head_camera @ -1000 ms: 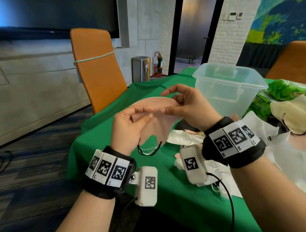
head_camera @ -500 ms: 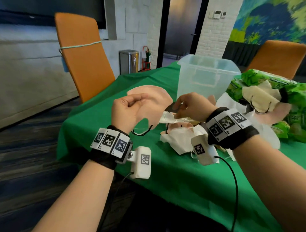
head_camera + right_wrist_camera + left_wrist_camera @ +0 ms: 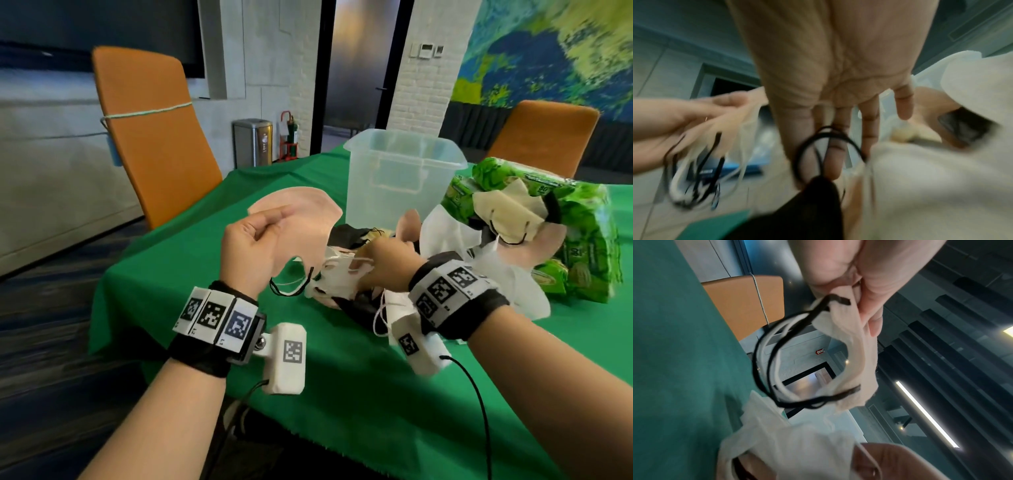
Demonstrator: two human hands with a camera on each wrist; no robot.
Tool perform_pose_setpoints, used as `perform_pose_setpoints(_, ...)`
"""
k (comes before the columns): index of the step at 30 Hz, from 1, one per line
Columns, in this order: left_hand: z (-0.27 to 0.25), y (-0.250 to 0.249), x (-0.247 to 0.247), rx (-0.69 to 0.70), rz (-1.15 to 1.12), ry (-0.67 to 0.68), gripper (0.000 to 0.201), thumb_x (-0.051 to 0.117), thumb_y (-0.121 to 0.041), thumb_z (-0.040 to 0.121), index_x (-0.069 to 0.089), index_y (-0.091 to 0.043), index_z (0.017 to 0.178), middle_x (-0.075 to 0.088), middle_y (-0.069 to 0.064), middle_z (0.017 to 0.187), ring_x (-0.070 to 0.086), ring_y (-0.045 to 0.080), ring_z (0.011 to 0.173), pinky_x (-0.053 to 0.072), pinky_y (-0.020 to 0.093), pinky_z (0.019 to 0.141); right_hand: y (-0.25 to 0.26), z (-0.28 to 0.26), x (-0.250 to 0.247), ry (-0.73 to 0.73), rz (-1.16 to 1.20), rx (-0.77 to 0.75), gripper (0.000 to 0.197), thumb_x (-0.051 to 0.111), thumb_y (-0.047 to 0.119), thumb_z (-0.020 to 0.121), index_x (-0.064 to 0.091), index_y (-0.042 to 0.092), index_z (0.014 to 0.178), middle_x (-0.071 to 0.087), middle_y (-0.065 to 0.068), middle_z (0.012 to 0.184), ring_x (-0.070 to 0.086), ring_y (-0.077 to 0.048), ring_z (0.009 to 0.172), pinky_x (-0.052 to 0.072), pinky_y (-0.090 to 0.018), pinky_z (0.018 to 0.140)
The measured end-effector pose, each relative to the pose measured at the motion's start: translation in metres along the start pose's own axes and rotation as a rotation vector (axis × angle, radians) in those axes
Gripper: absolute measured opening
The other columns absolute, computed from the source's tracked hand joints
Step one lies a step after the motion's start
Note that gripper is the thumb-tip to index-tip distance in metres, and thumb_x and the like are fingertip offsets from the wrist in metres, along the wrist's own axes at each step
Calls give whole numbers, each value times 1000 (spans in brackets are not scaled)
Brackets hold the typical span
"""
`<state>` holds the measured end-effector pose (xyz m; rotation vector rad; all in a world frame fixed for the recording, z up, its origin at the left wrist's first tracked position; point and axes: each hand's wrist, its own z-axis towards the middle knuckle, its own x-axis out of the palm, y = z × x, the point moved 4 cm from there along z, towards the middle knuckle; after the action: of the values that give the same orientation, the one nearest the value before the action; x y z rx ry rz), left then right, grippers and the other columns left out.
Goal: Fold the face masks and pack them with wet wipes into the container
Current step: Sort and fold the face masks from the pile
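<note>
My left hand (image 3: pixel 260 240) holds a folded pink face mask (image 3: pixel 308 212) upright above the green table, thumb pressed to its side. In the left wrist view the fingers (image 3: pixel 859 280) pinch that mask (image 3: pixel 859 361), and black and white ear loops hang from it. My right hand (image 3: pixel 383 263) is down in the heap of loose masks, blurred. In the right wrist view its thumb and forefinger (image 3: pixel 818 170) meet on a black mask (image 3: pixel 807 211) by its ear loop; the other fingers are straight. The clear plastic container (image 3: pixel 404 171) stands behind the heap.
Green packs of wet wipes (image 3: pixel 582 240) lie at the right with a cream mask (image 3: pixel 507 212) on them. White masks (image 3: pixel 445 226) spread around my right wrist. Orange chairs stand at the left (image 3: pixel 154 137) and far right (image 3: pixel 541 133). The table edge (image 3: pixel 239 428) is near me.
My right hand has let go of the pink mask and dropped to the right into the mask heap. My left hand keeps the pink mask, now held lower.
</note>
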<state>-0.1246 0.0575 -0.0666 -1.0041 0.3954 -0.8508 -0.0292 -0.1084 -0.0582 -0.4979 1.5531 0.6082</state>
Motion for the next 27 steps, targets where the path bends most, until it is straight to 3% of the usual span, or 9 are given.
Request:
perform_pose_setpoints(3,7,10,0,-8,20,-6,37,51,3,89,71,-28,95,66,-15,80,52,9,76,44,16,73,-6,-3,-24,-63,178,-60,41,71,43,74,68,20,107,59,6,93,54,-14,94,40,-29,88)
perform_pose_setpoints(5,12,14,-1,-27,26,-16,39,54,-7,85,71,-42,86,57,-2,79,44,14,82,37,27,72,-12,-6,-43,-184,329,-78,37,63,48,78,71,19,100,68,0,95,59,-14,88,44,-30,85)
perform_pose_setpoints(9,22,16,5,-71,23,-27,29,55,-17,80,66,-42,89,47,-10,74,39,13,75,35,27,67,-30,-3,-73,-432,533,-159,8,66,16,83,71,22,81,69,3,81,58,5,63,45,-21,72)
perform_pose_setpoints(11,24,15,12,-61,45,-18,34,55,-6,89,63,-38,96,49,-11,74,38,7,68,35,18,60,-36,-1,-78,-440,665,-219,28,70,1,76,65,28,76,65,10,80,56,5,67,48,-24,78)
perform_pose_setpoints(15,22,10,26,-116,-46,12,23,52,-7,92,65,-25,98,67,-3,107,59,9,101,42,15,91,-31,-1,-79,-313,996,-406,48,63,-17,73,57,24,96,58,1,73,54,-9,69,46,-19,67)
perform_pose_setpoints(18,22,8,35,-194,-231,80,33,55,-45,82,72,-21,98,70,2,110,60,17,111,43,37,101,-22,1,-80,-262,1057,-484,50,63,-17,74,55,22,104,58,-7,77,53,-14,73,44,-20,67)
perform_pose_setpoints(22,24,-1,47,-109,-368,217,73,57,-71,71,66,-12,112,69,17,105,63,34,89,46,45,71,-17,15,-82,-289,1148,-423,39,61,-16,75,58,15,98,64,5,67,58,-6,65,50,-17,65)
perform_pose_setpoints(25,24,-8,55,-74,-373,205,40,78,-37,67,68,-13,97,73,2,81,66,16,66,50,24,55,-16,21,-79,-334,1193,-348,29,62,-12,76,59,13,91,64,-10,72,60,-12,65,52,-19,64)
perform_pose_setpoints(27,25,-9,61,-44,-306,159,21,74,-10,73,67,-15,93,74,-4,80,67,9,72,51,20,61,-18,23,-76,-361,1218,-300,24,64,-7,78,60,14,87,62,-23,82,59,-20,69,52,-25,66)
